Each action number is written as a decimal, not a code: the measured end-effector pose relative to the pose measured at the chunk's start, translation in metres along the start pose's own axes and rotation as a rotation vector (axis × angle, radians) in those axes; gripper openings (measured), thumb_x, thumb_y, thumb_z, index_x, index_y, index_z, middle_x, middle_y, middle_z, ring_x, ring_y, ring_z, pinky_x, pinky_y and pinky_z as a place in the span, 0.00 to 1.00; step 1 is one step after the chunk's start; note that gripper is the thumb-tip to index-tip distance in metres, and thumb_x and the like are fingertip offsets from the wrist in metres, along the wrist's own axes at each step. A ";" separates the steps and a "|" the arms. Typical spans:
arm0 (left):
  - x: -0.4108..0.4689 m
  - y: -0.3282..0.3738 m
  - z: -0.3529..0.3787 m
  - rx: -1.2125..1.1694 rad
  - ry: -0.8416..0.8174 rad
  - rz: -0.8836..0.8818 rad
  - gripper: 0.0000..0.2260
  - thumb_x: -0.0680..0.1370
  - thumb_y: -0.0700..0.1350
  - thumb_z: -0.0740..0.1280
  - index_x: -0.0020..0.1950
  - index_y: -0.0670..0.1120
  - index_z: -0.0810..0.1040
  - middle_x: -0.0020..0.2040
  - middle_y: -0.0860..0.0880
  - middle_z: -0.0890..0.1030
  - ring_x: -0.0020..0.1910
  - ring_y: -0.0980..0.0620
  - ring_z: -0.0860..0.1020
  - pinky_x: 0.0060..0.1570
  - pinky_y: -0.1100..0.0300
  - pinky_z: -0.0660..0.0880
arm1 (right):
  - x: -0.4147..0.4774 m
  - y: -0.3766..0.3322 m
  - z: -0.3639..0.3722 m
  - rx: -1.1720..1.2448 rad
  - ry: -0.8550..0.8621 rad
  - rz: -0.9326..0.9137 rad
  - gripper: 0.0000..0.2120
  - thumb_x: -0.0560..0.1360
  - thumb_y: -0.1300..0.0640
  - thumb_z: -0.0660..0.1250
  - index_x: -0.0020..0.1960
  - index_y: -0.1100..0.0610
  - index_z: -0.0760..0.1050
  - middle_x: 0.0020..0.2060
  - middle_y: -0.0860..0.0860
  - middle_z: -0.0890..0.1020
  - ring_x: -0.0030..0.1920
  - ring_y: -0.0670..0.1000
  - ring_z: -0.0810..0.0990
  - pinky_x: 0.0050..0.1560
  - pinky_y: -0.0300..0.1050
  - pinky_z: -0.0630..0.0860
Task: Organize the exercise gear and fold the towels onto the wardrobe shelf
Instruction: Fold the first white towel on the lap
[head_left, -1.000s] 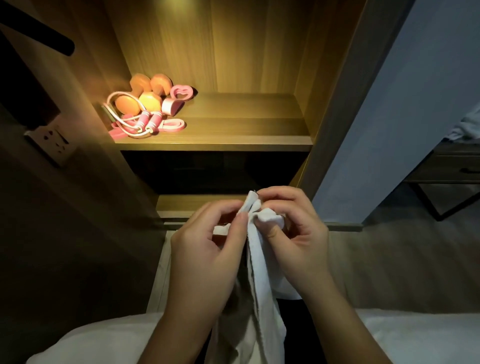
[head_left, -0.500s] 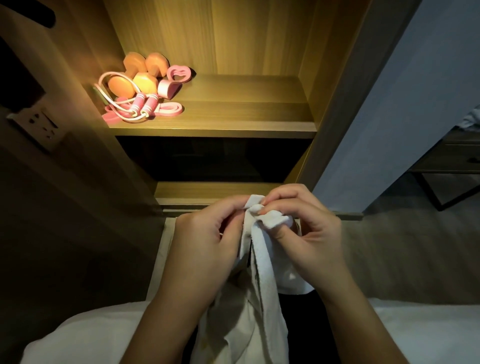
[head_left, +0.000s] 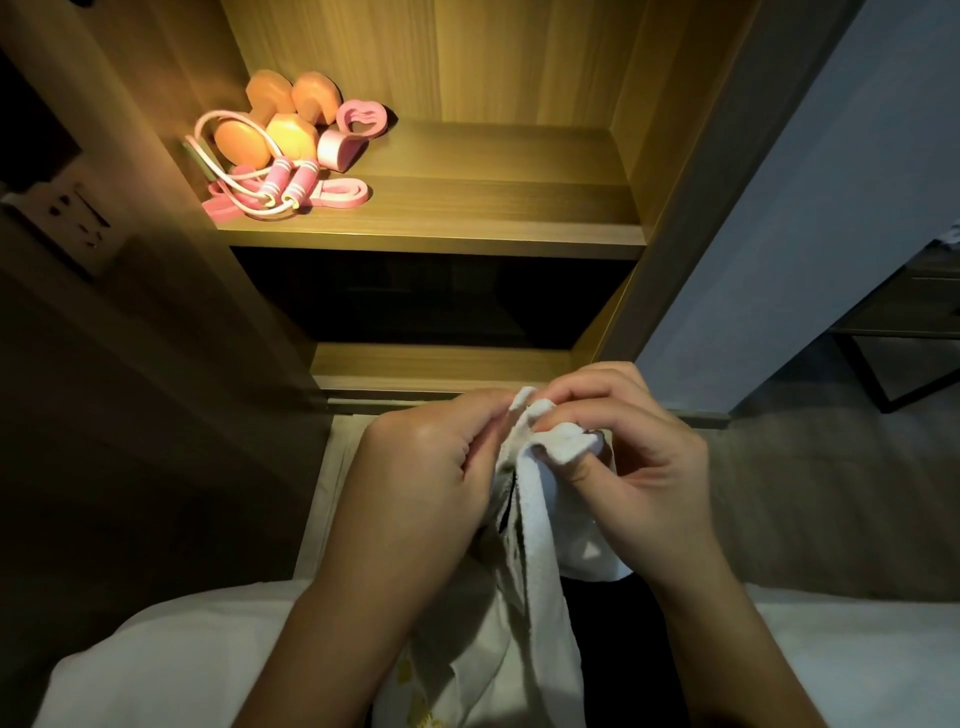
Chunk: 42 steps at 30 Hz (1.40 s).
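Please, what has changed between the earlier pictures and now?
Almost nothing. The left hand and right hand still pinch the top edge of the towel, close together; they drifted slightly right as they worked the corners. Nothing was taken up or let go. The camera shifted, so the shelf shows higher in the picture; the gear lies on it as before.

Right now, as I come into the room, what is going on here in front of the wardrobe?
A person holds a white towel with both hands. The left hand and the right hand pinch its upper edge close together, and the rest hangs down. The towel is not yet on the lit wardrobe shelf. On the left part of that shelf lie the orange dumbbells, a pink skipping rope and a pink band, close together.
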<state>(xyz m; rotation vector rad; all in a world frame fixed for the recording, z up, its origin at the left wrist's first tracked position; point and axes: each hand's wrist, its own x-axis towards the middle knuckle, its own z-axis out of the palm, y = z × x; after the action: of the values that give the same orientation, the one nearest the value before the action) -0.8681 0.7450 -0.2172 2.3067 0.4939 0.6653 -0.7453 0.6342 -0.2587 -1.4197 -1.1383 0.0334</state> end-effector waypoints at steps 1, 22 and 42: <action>0.001 0.000 0.000 0.023 -0.015 0.012 0.12 0.78 0.49 0.65 0.59 0.51 0.82 0.45 0.56 0.85 0.42 0.61 0.81 0.43 0.65 0.79 | -0.001 0.000 0.001 0.000 0.004 -0.002 0.03 0.73 0.60 0.69 0.47 0.58 0.81 0.46 0.52 0.82 0.51 0.54 0.79 0.50 0.46 0.75; 0.006 -0.014 -0.008 -0.409 -0.269 -0.176 0.08 0.77 0.45 0.69 0.55 0.53 0.83 0.48 0.59 0.84 0.50 0.59 0.82 0.51 0.58 0.79 | -0.008 0.004 0.001 0.106 0.017 0.062 0.05 0.72 0.63 0.71 0.47 0.59 0.81 0.49 0.53 0.82 0.52 0.54 0.81 0.52 0.48 0.77; 0.001 -0.006 -0.002 -0.091 -0.147 0.024 0.08 0.77 0.35 0.66 0.48 0.47 0.81 0.42 0.57 0.79 0.44 0.58 0.78 0.41 0.66 0.74 | -0.019 0.004 0.005 -0.081 0.098 -0.012 0.12 0.74 0.63 0.66 0.56 0.54 0.78 0.47 0.47 0.79 0.48 0.45 0.78 0.49 0.38 0.74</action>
<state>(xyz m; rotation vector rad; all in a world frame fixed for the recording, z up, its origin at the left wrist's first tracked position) -0.8694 0.7508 -0.2203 2.2580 0.3613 0.5144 -0.7556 0.6276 -0.2744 -1.4701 -1.0770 -0.0912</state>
